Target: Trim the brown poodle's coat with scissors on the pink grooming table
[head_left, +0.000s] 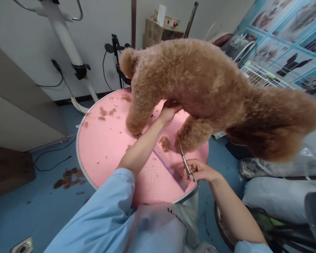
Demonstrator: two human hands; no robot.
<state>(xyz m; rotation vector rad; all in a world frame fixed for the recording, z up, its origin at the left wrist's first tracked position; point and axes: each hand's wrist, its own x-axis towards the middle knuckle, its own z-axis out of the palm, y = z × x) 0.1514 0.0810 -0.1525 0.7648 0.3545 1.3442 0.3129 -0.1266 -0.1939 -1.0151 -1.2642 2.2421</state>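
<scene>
A curly brown dog stands on a round pink grooming table, head to the right. My left hand reaches beneath its belly and holds the dog there; the fingertips are partly hidden by fur. My right hand is closed on a pair of scissors, with fingers at the handle rings. The blades point up at the lower fur of the near front leg. Under the scissors, a purple-edged comb lies on the tabletop between my forearms.
Clumps of cut fur are scattered over the table, and more hair lies on the blue floor. A white post stands at the back left. On the right are a wire rack and plastic-wrapped bags.
</scene>
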